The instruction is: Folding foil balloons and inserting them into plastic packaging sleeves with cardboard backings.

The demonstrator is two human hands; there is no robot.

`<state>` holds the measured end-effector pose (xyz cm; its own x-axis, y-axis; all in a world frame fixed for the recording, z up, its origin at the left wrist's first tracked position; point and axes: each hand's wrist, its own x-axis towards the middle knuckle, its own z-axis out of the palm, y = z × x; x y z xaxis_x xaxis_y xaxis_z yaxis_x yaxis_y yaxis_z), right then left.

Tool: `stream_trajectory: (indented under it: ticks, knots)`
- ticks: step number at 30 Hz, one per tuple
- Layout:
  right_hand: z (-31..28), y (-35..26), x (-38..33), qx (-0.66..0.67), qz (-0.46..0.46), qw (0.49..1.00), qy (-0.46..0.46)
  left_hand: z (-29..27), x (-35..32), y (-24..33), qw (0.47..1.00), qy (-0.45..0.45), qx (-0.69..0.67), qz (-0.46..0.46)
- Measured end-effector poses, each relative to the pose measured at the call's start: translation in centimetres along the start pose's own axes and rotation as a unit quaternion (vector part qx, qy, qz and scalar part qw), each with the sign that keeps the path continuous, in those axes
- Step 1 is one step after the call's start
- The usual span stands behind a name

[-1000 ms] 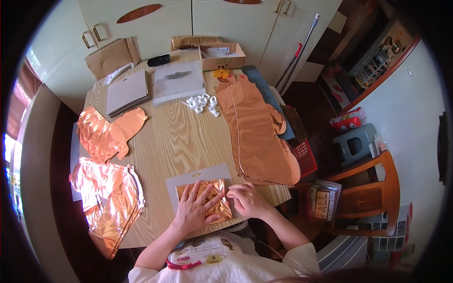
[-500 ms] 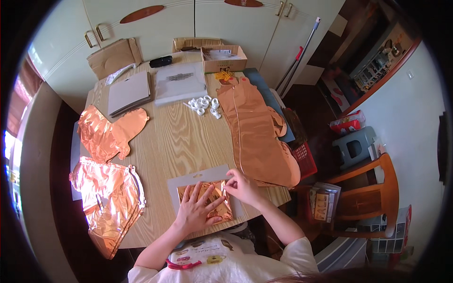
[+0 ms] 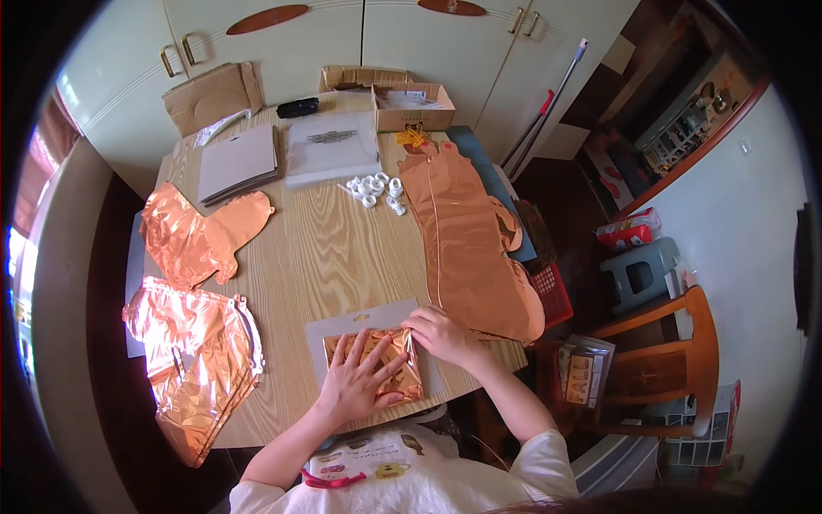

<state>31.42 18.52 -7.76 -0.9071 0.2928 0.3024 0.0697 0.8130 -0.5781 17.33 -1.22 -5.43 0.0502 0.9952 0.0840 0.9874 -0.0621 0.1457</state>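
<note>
A folded copper-coloured foil balloon (image 3: pixel 414 378) lies on a grey card (image 3: pixel 323 329) with a hang hole, at the table's near edge. My left hand (image 3: pixel 353 385) is laid flat on the foil with its fingers spread, pressing it down. At the packet's upper right corner my right hand (image 3: pixel 441 336) is closed in a pinch on the foil's edge. Its fingertips partly hide that corner. Flat, unfolded foil balloons lie around: a shiny crumpled one (image 3: pixel 193 360) at the near left, another (image 3: pixel 193 236) beyond it, and a pile of large ones (image 3: pixel 475 257) at the right.
Small white ribbon rolls (image 3: pixel 370 186) sit mid-table. Behind them are a stack of grey cards (image 3: pixel 238 167), clear plastic bags (image 3: pixel 330 154) and an open cardboard box (image 3: pixel 413 117). A wooden chair (image 3: pixel 702 368) holding packaged goods stands at the right.
My right fingers have shifted slightly left and curled closer over the foil's upper right corner. The left hand stays flat on the foil. The whole view has tilted a little.
</note>
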Motion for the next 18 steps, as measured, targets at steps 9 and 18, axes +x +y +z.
stream_trajectory:
  ticks: [9,18]
  knots:
    - [1.4,-1.3,-0.4,-0.050,0.030,0.995,0.080,0.2,-0.1,-0.1,1.000,0.006,0.005,-0.006]
    - [1.6,-0.4,-0.6,0.235,0.277,0.931,0.021,0.2,-0.1,-0.1,1.000,0.006,-0.011,-0.006]
